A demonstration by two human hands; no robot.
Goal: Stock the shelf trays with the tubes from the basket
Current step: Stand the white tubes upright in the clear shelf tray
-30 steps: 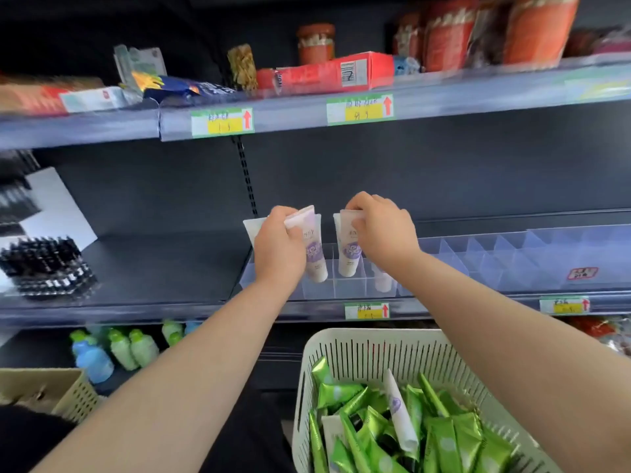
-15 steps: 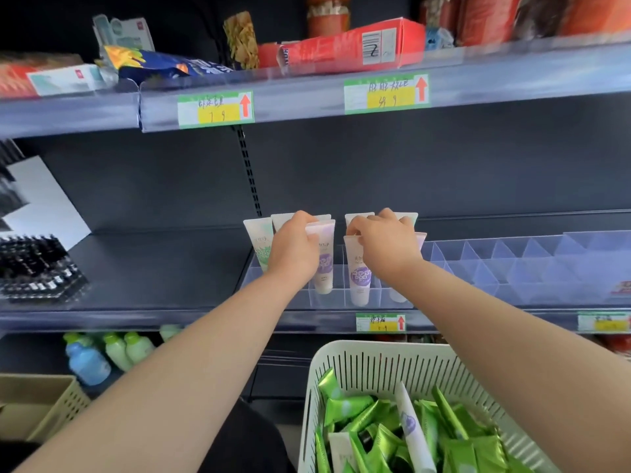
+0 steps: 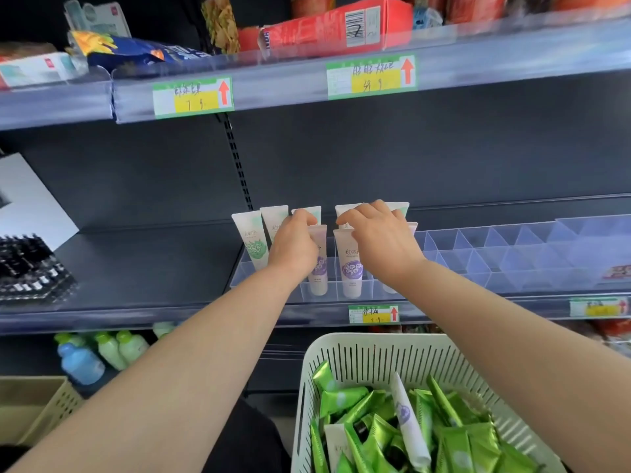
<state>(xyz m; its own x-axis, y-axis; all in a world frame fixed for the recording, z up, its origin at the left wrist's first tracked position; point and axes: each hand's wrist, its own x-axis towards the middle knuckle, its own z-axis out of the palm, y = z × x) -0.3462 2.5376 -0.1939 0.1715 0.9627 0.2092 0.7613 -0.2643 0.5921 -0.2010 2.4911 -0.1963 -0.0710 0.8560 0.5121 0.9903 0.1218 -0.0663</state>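
2 hands work at the clear plastic tray, a grid of small thin-walled cells on the middle shelf. About 8 soft white tubes stand cap-down in its left-end cells, but the hands hide part of the rows, so that count is unsure. The green-label tube at the front left stands free.

The left hand curls its fingers over the flat crimped top of the left purple tube. The right hand pinches the top of the right purple tube. Both of these tubes sit upright in neighbouring front cells, just beside each other.

Below, the white slotted basket holds a heap of glossy green tubes, too jumbled to count. 1 loose white tube with a purple mark lies slantwise on top of them.

2 price labels hang on the upper shelf edge and 2 more on the middle one. On the bottom shelf, 1 blue bottle stands beside several green-capped ones.
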